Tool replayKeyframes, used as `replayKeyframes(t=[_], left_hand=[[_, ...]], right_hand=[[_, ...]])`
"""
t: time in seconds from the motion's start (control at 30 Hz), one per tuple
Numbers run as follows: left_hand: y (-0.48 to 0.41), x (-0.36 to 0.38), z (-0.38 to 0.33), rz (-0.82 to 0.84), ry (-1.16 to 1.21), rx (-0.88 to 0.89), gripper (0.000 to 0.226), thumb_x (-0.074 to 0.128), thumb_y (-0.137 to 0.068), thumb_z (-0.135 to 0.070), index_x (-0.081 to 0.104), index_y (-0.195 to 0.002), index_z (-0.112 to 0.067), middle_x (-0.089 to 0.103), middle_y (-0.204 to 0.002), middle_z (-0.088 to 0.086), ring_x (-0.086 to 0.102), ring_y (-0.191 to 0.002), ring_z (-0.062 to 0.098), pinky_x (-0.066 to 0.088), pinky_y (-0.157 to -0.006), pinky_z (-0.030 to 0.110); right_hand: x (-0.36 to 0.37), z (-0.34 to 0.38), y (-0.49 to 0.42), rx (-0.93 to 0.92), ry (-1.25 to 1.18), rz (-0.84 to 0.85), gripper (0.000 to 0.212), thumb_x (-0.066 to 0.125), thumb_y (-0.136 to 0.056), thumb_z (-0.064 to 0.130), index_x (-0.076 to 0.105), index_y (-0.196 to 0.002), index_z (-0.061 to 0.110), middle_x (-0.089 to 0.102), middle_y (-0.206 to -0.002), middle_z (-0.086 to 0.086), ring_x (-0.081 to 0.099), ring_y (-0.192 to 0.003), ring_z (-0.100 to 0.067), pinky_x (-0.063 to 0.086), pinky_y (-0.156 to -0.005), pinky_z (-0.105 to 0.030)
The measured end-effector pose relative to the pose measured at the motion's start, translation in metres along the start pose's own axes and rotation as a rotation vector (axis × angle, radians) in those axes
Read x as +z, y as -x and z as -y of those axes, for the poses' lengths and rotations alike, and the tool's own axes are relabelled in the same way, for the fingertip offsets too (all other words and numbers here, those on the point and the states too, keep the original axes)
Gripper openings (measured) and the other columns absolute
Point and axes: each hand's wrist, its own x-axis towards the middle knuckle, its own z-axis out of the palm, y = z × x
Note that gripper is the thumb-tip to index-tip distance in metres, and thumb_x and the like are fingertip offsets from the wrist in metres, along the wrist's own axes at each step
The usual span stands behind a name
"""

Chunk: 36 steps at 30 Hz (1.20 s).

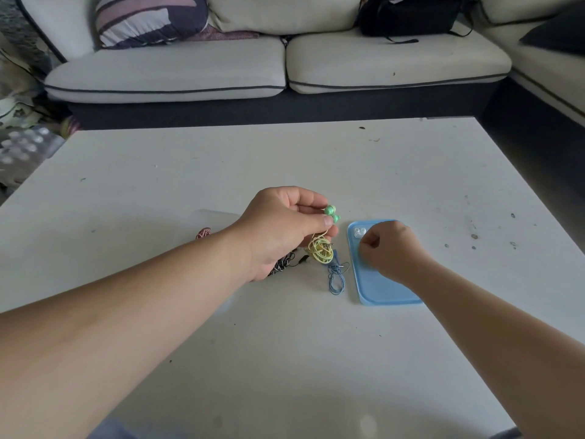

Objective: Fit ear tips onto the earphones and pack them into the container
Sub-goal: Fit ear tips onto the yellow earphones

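Note:
My left hand (281,226) pinches two green earbuds (331,213) above the white table, and their yellow-green cable (320,252) hangs coiled beneath it. My right hand (391,250) is curled over the blue lid (380,286), its fingertips down on the lid's surface; what they pinch is hidden. Small white ear tips (359,232) lie in the lid's far left corner. A blue coiled earphone cable (336,275) lies just left of the lid. A black-and-white cable (283,264) lies partly under my left hand. A clear container (215,217) sits behind my left wrist.
A pink-striped cable (203,232) pokes out beside my left forearm. The white table (316,160) stretches far ahead, with specks at the right. Behind it stands a light sofa (278,68) with a patterned cushion (148,19) and a black bag (408,14).

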Motion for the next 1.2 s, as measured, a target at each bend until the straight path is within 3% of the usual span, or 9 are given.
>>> replayKeyframes(t=[0.1, 0.23, 0.4, 0.5, 0.63, 0.7, 0.87, 1.0, 1.2], left_hand=[[0.001, 0.001, 0.0, -0.001, 0.004, -0.008, 0.027, 0.072, -0.088, 0.012, 0.069, -0.111, -0.001, 0.076, -0.105, 0.02, 0.079, -0.087, 0.029, 0.063, -0.069, 0.03], [0.0, 0.0, 0.0, -0.001, 0.0, -0.01, 0.027, 0.073, -0.087, 0.011, 0.069, -0.111, -0.001, 0.076, -0.104, 0.02, 0.079, -0.088, 0.03, 0.065, -0.073, 0.033], [0.0, -0.001, 0.0, -0.009, -0.008, -0.017, 0.027, 0.074, -0.087, 0.01, 0.068, -0.111, -0.002, 0.077, -0.102, 0.018, 0.079, -0.087, 0.028, 0.065, -0.081, 0.038], [0.0, -0.003, 0.0, -0.019, -0.007, -0.015, 0.027, 0.074, -0.087, 0.011, 0.069, -0.111, -0.002, 0.077, -0.101, 0.018, 0.079, -0.086, 0.028, 0.065, -0.077, 0.036], [-0.001, -0.003, 0.001, -0.03, -0.023, -0.002, 0.028, 0.075, -0.086, 0.01, 0.071, -0.108, -0.005, 0.077, -0.098, 0.015, 0.079, -0.086, 0.028, 0.064, -0.083, 0.039], [-0.001, -0.003, 0.001, -0.037, -0.034, 0.009, 0.028, 0.076, -0.085, 0.009, 0.072, -0.107, -0.007, 0.077, -0.098, 0.014, 0.079, -0.089, 0.029, 0.063, -0.086, 0.039], [0.001, -0.001, -0.003, -0.028, -0.021, 0.028, 0.028, 0.077, -0.085, 0.007, 0.073, -0.109, -0.008, 0.079, -0.101, 0.013, 0.079, -0.088, 0.027, 0.061, -0.074, 0.026], [0.002, 0.0, -0.004, -0.01, -0.008, 0.04, 0.029, 0.077, -0.085, 0.007, 0.073, -0.109, -0.009, 0.079, -0.1, 0.013, 0.079, -0.091, 0.028, 0.062, -0.08, 0.031], [0.001, 0.003, -0.005, 0.002, -0.03, 0.067, 0.028, 0.077, -0.086, 0.005, 0.073, -0.109, -0.01, 0.079, -0.101, 0.013, 0.078, -0.093, 0.028, 0.062, -0.085, 0.032]], right_hand=[[-0.001, 0.001, -0.002, 0.006, -0.02, -0.004, 0.013, 0.057, -0.086, 0.008, 0.068, -0.081, 0.003, 0.069, -0.075, -0.012, 0.052, -0.059, -0.022, 0.046, -0.055, -0.028], [-0.002, 0.001, -0.002, 0.0, 0.02, 0.013, 0.013, 0.063, -0.086, 0.007, 0.074, -0.092, 0.004, 0.073, -0.089, -0.018, 0.06, -0.067, -0.03, 0.058, -0.068, -0.039], [-0.002, 0.0, 0.003, -0.067, 0.095, 0.035, 0.015, 0.054, -0.082, 0.006, 0.065, -0.074, 0.0, 0.056, -0.064, -0.011, 0.045, -0.06, -0.022, 0.039, -0.054, -0.029], [-0.016, 0.013, 0.013, -0.003, -0.165, 0.047, 0.013, 0.067, -0.086, 0.011, 0.07, -0.077, 0.002, 0.065, -0.065, -0.014, 0.057, -0.056, -0.02, 0.046, -0.057, -0.027], [-0.041, 0.043, 0.038, 0.137, -1.01, 0.287, 0.01, 0.076, -0.087, 0.0, 0.073, -0.094, -0.006, 0.074, -0.081, -0.019, 0.074, -0.07, -0.023, 0.059, -0.063, -0.025], [-0.045, 0.049, 0.043, 0.127, -1.193, 0.355, 0.014, 0.072, -0.086, -0.002, 0.071, -0.098, -0.009, 0.072, -0.084, -0.02, 0.073, -0.074, -0.023, 0.061, -0.067, -0.027], [-0.049, 0.049, 0.045, 0.104, -1.335, 0.417, 0.011, 0.068, -0.084, 0.005, 0.071, -0.091, -0.001, 0.072, -0.085, -0.014, 0.071, -0.075, -0.019, 0.061, -0.068, -0.025], [-0.047, 0.047, 0.041, 0.112, -1.36, 0.427, 0.01, 0.061, -0.095, 0.002, 0.07, -0.093, 0.0, 0.071, -0.088, -0.014, 0.071, -0.077, -0.019, 0.061, -0.07, -0.026], [-0.048, 0.047, 0.04, 0.101, -1.385, 0.445, 0.015, 0.067, -0.081, 0.007, 0.07, -0.094, -0.001, 0.071, -0.088, -0.014, 0.071, -0.077, -0.019, 0.061, -0.072, -0.025]])
